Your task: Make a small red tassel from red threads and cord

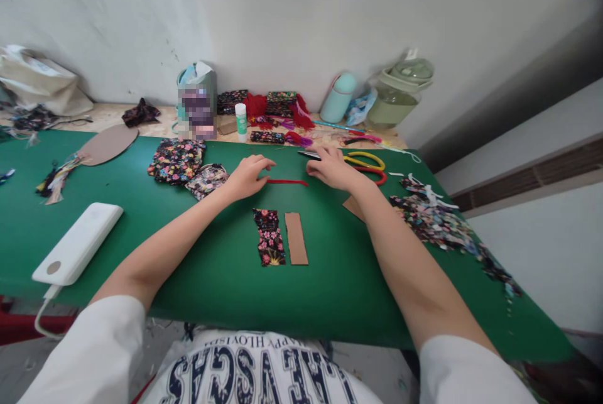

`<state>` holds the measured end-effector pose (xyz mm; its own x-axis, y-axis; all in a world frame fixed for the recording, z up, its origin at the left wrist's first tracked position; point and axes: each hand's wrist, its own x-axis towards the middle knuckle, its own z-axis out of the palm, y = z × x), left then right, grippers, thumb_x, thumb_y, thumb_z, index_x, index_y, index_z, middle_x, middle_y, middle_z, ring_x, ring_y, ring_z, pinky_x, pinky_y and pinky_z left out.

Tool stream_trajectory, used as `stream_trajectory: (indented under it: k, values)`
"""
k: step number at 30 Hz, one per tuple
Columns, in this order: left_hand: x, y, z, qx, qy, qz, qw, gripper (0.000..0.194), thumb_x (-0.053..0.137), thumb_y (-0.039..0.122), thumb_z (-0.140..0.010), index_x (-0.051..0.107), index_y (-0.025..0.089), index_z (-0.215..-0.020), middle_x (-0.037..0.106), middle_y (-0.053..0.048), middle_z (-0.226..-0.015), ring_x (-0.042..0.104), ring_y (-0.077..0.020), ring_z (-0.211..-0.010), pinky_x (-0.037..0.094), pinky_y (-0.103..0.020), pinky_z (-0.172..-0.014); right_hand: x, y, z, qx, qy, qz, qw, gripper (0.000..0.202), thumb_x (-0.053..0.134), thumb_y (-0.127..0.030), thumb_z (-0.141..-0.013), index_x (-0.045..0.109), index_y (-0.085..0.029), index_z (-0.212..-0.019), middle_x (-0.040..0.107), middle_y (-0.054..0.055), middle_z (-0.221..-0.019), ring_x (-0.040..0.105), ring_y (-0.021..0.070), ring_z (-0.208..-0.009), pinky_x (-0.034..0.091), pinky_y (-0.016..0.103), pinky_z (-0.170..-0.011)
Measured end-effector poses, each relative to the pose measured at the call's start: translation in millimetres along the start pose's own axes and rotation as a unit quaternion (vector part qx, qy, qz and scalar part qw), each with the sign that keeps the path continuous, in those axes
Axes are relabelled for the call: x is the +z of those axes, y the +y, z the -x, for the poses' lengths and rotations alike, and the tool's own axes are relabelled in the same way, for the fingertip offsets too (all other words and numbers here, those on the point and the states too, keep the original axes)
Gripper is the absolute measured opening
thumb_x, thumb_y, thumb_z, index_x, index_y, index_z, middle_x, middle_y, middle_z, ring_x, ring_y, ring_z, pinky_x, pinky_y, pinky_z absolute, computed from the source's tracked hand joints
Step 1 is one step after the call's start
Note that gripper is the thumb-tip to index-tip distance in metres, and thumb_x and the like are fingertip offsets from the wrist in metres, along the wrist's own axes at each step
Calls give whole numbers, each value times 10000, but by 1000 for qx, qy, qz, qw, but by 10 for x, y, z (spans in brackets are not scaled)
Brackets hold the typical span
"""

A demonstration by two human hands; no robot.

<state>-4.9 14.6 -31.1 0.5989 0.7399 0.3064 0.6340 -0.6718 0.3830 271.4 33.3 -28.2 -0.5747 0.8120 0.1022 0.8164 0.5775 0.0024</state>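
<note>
My left hand (pixel 249 176) is over the green table, its fingers apart, beside the left end of a thin red strand (pixel 288 182). Nothing shows in its grasp. My right hand (pixel 330 167) rests over the blades of scissors (pixel 367 160) with yellow and red handles; its fingers are bent and apart, and I see no grip on them. Nearer to me lie a floral black fabric strip (pixel 270 237) and, just right of it, a brown cardboard strip (pixel 296 239), not touching. Another cardboard piece (pixel 354 208) is partly hidden under my right forearm.
Floral pouches (pixel 176 161) lie at left, near a white power bank (pixel 78 244) with a cable. A glue stick (pixel 241 122), a blue bottle (pixel 338 97) and a green jug (pixel 393 95) stand at the back. Fabric scraps (pixel 433 222) cover the right side.
</note>
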Motion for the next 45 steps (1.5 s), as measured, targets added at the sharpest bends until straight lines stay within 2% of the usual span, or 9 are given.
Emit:
stream_trajectory:
  k: [3, 17, 21, 25, 30, 34, 38, 41, 45]
  values:
    - [3, -2, 1, -2, -2, 0, 1000, 338, 497, 111, -801, 571, 158, -1127, 649, -85, -1040, 572, -236, -1014, 421, -387, -905, 7, -36, -6, 1, 7, -3, 1000, 149, 510, -215, -870, 651, -197, -827, 362, 128, -1438, 299, 390, -1329, 331, 592, -1015]
    - [-1, -4, -1, 8, -2, -10, 1000, 310, 504, 104, -795, 605, 151, -1084, 641, -94, -1044, 580, -233, -1010, 438, -384, -901, 78, -10, -45, 34, 39, -23, 998, 106, 585, -256, -842, 684, -218, -848, 382, 128, -1409, 318, 376, -1313, 302, 597, -1023]
    - [3, -6, 2, 13, -2, -10, 1000, 294, 507, 108, -801, 613, 150, -1072, 642, -96, -1044, 581, -234, -1009, 444, -383, -897, 88, -10, -58, 64, 31, -32, 997, 129, 619, -272, -824, 684, -210, -918, 346, 151, -1436, 302, 392, -1329, 293, 597, -1029]
    - [12, -6, 7, 17, -5, -7, 1000, 290, 501, 115, -810, 615, 153, -1074, 641, -95, -1045, 579, -232, -1012, 443, -383, -900, 133, -18, -73, 70, 17, -38, 997, 127, 584, -271, -843, 680, -206, -894, 346, 150, -1445, 288, 395, -1340, 311, 598, -1011]
    - [14, 2, 8, 16, -6, -7, 1000, 287, 501, 125, -814, 620, 144, -1074, 639, -99, -1047, 580, -236, -1008, 442, -388, -906, 181, -56, -88, 60, 11, -28, 998, 134, 522, -224, -849, 648, -179, -849, 425, 169, -1397, 356, 386, -1292, 315, 577, -1005]
    - [5, 5, 7, 15, -6, 1, 1000, 288, 504, 126, -808, 621, 143, -1071, 642, -99, -1044, 582, -234, -1008, 444, -389, -909, 122, -44, -109, 63, 64, -65, 994, 157, 444, -190, -868, 600, -171, -872, 583, 176, -1219, 473, 348, -1189, 298, 570, -1007]
    - [-1, 7, 4, 14, 0, 20, 1000, 284, 501, 115, -801, 623, 144, -1056, 646, -98, -1029, 595, -224, -992, 455, -385, -901, -45, 15, -114, 105, 184, -198, 957, 140, 438, -251, -883, 562, -188, -897, 666, 136, -982, 595, 275, -968, 424, 470, -912]
    - [-1, 13, 1, 15, 3, 29, 999, 275, 508, 112, -796, 625, 152, -1041, 647, -92, -1020, 602, -216, -982, 461, -377, -897, -143, 57, -106, 140, 279, -298, 902, 98, 538, -308, -840, 548, -212, -826, 665, 79, -869, 618, 230, -848, 483, 405, -835]
    - [-8, 30, -3, 11, 4, 36, 999, 260, 519, 104, -791, 625, 167, -1020, 650, -81, -1009, 608, -207, -967, 471, -367, -890, -179, 145, -111, 158, 352, -410, 826, 198, 671, -341, -745, 562, -223, -862, 636, 16, -777, 625, 191, -762, 524, 377, -766]
